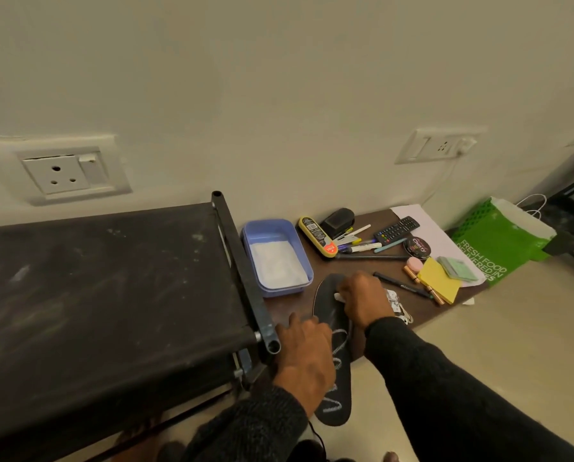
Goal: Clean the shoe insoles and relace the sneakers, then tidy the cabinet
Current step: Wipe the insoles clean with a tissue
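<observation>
Lying lengthwise over the bench's (pixel 292 308) front edge, the black insole (pixel 332 328) was pinned by the flat, open left hand (pixel 304 355). A small white item (pixel 339 297) was gripped against its toe end by the curled right hand (pixel 365 295). A lilac tub (pixel 272 288) stood beside it.

The insole (pixel 333 361) is looking like matt black foam with pale printed lettering, nothing shiny on it. The tub (pixel 276 258) next to it is showing up as smooth lilac plastic with a soft sheen. The rack (pixel 112 295) is wearing dull black cloth, scuffed with whitish marks, on painted metal tubes. The tabletop (pixel 362 266) is reading as dark wood-look laminate, and the green bag (pixel 499 245) is looking like glossy paper.
</observation>
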`<state>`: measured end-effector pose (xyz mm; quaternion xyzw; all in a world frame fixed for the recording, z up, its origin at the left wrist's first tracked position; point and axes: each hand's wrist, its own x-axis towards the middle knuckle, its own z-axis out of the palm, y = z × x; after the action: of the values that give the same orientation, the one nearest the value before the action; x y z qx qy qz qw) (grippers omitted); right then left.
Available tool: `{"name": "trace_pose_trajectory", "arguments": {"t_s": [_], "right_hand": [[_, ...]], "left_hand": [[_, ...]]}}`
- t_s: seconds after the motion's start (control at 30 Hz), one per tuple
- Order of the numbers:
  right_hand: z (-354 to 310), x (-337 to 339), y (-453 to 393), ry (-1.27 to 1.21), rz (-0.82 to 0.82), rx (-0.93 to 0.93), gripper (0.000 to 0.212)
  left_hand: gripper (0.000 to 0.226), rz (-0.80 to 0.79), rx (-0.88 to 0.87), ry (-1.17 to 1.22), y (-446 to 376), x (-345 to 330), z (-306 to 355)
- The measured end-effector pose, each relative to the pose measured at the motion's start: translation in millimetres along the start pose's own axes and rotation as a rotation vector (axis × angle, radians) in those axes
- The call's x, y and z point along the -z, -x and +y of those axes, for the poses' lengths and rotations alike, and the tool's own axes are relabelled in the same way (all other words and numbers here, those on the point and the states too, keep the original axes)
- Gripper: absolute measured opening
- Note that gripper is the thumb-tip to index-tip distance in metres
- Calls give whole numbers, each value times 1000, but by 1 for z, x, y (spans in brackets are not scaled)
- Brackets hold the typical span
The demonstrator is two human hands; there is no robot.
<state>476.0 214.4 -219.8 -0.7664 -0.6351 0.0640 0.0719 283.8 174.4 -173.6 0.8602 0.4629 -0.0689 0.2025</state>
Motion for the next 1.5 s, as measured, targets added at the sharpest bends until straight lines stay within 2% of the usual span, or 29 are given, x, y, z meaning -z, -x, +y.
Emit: {"name": "trace_pose_trajectory", "arguments": {"t_s": [0.3, 0.5, 0.7, 0.77, 0.9, 0.97, 1.07, 1.17, 1.23, 1.37, 1.5], "right_hand": [[-8, -21, 32, -40, 85, -8, 18], [-11, -21, 25, -102, 151, -74, 16], [-35, -11, 86, -135, 20, 175, 11], [-28, -7, 71, -136, 4, 162, 11], [-14, 1, 16, -199, 68, -103, 12], [-16, -2, 15, -189, 83, -152, 12], [-25, -7, 51, -157, -32, -4, 17], [-24, -10, 69, -146, -66, 89, 19], [-19, -10, 50, -117, -42, 80, 16], [-23, -9, 12, -85, 44, -63, 14], [-41, -10, 59, -129, 0, 43, 14]], "left_hand": [[44, -6, 22, 59, -2, 2, 0], [34, 20, 38, 74, 6, 4, 1], [27, 37, 75, 82, 11, 3, 0], [28, 20, 75, 57, 11, 2, 1], [37, 4, 78, 79, 15, 3, 0], [51, 19, 80, 74, 14, 2, -1], [72, 26, 120, 53, 10, 2, -2], [79, 24, 151, 52, 9, 4, 0], [68, 37, 152, 82, 12, 4, 0], [36, 30, 186, 270, 19, 1, -7], [31, -45, 185, 259, 18, 2, -4]]}}
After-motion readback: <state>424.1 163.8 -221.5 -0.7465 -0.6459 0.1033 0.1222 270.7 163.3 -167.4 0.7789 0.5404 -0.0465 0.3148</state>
